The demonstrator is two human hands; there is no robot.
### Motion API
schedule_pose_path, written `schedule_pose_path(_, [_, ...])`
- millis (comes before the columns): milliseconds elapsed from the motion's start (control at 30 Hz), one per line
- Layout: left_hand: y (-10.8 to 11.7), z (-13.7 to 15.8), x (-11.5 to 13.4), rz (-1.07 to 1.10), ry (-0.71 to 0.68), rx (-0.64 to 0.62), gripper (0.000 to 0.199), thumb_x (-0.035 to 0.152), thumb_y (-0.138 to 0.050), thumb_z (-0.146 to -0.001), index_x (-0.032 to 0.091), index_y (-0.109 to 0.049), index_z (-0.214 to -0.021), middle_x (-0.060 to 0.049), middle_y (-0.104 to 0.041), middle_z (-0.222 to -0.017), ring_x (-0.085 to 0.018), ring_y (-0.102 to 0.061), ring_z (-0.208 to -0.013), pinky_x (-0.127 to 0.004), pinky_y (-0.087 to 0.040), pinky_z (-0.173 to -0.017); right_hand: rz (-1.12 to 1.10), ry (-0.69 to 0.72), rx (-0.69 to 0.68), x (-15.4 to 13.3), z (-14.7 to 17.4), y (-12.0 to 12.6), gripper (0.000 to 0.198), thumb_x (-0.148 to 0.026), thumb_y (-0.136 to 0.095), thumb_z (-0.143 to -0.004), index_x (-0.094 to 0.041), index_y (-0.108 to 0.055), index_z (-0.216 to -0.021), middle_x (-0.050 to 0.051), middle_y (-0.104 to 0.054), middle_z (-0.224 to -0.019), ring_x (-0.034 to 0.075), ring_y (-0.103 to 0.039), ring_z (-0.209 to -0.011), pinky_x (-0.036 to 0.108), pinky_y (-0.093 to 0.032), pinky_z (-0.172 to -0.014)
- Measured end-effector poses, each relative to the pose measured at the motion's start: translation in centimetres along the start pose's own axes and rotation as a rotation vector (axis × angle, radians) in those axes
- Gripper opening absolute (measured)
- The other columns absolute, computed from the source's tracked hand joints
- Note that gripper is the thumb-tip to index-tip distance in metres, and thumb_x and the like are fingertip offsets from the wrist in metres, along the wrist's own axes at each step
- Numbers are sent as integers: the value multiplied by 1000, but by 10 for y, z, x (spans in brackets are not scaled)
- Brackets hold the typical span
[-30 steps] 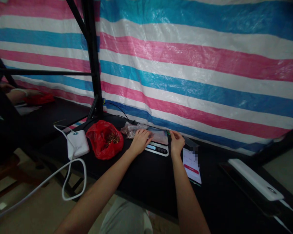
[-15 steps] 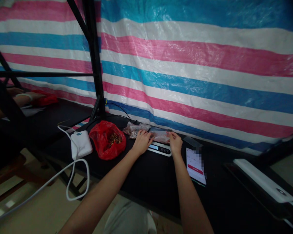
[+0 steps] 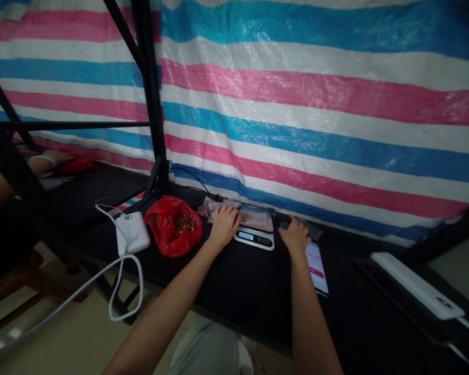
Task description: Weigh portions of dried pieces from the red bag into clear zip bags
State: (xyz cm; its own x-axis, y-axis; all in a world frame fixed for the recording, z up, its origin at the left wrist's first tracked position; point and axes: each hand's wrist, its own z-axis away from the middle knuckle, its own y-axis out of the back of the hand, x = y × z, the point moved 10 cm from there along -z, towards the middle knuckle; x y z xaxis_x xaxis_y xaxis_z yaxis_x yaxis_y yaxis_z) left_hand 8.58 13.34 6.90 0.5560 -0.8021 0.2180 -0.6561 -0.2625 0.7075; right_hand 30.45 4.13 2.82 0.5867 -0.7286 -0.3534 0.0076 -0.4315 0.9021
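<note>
A small white digital scale point(image 3: 254, 238) with a lit display lies on the black table. On its pan rests a flat clear plastic bag point(image 3: 256, 216) with reddish-brown contents. My left hand point(image 3: 224, 224) is at the pan's left side, fingers extended and lying by the bag's left edge and over several filled clear bags point(image 3: 207, 208). To the right of the scale, my right hand point(image 3: 296, 237) reaches down with fingers apart, beside a clear, flat plastic bag point(image 3: 315, 230) and over the top of a phone point(image 3: 317, 268). A small greyish thing by its thumb is unclear.
Left of the scale sits an open red plastic bag point(image 3: 168, 229) holding small brown pieces. Beside it is a white power bank point(image 3: 133, 233) with a looping cable. Another white device point(image 3: 416, 285) lies at right. A co-worker's hand point(image 3: 57, 155) shows far left.
My right hand has let go of the bag on the scale and moved right, to the phone's upper end. My left hand stays by the scale, shifted slightly left.
</note>
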Motion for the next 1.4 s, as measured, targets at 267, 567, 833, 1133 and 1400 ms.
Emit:
schedule_pose_path(267, [110,82,-64,-64,245,138,23,27,-42,-85,24,-57,-103,-5,-52,-121,-23,-43,-113,-44,-33,-97,-66,94,-9,-1,6,-13,33,-20,-41,-80,-14,-45,-113,16,-57,-107,33,-53,-100,45,-39,-80])
schedule_pose_path(567, [86,140,-54,-4,102,-279,27,28,-41,-86,27,-55,-109,-1,-54,-121,-18,-40,-121,-49,-13,-110,-716,547,27,-118,56,14,40,-28,-55,-73,-18,-44,-110,9,-58,-107,21,-56,-93,32,-43,-82])
schedule_pose_path(833, [80,159,-28,-39,105,-216,31,27,-44,-84,24,-52,-115,-6,-46,-130,-23,-37,-124,-46,-31,-104,-429,1093,-460,-238,187,-17,44,-12,-55,-73,-24,-51,-115,5,-52,-115,17,-47,-111,32,-35,-96])
schedule_pose_path(1133, [147,95,-116,143,304,67,34,28,-37,-88,25,-44,-122,-3,-63,-106,-15,-60,-94,-29,-45,-84,-266,1063,-528,-234,204,-21,32,-16,-59,-73,-13,-58,-105,9,-58,-106,20,-53,-103,28,-39,-90])
schedule_pose_path(1400, [16,40,-139,120,151,-880,75,51,-58,-72,18,-30,-132,-16,-44,-132,-27,-44,-119,-36,-37,-93,109,988,-528,-220,205,-22,24,-14,-56,-76,-10,-59,-99,15,-61,-100,24,-59,-95,28,-43,-79])
